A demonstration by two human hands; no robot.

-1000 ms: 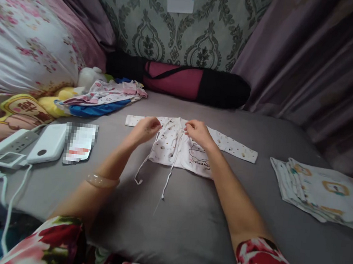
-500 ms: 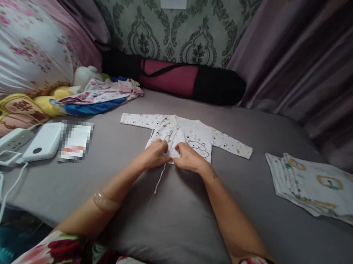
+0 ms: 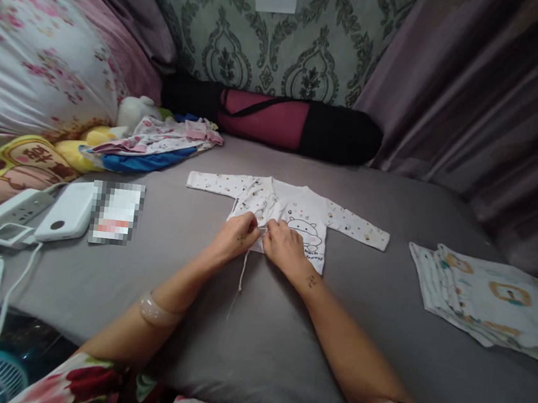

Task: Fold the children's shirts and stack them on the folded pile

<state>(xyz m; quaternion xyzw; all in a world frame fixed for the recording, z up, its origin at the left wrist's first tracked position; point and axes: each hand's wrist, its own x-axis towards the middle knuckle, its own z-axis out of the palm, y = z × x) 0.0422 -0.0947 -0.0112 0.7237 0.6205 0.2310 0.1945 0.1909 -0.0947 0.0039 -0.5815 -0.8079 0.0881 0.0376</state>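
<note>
A small white baby top (image 3: 298, 198) lies spread on the grey sheet, sleeves out to both sides. It has a printed animal on its front and small prints on the sleeves. My left hand (image 3: 240, 236) is closed over its lower front, pinching a thin white tie string (image 3: 243, 272), whose end hangs down onto the sheet. Close beside it, my right hand (image 3: 286, 247) is closed too, and a short stretch of string runs between the two hands. Fingers hide the string's middle and part of the hem.
Folded printed cloths (image 3: 493, 302) are stacked at the right. On the left lie a power strip (image 3: 8, 216), a white power bank (image 3: 66, 212), a blurred packet (image 3: 116, 214) and a pile of clothes (image 3: 160, 139). A black and maroon bag (image 3: 263, 121) lies along the wall.
My right hand has turned over more, uncovering more of the animal print and the lettering below it. String now shows between my hands. The view has shifted slightly.
</note>
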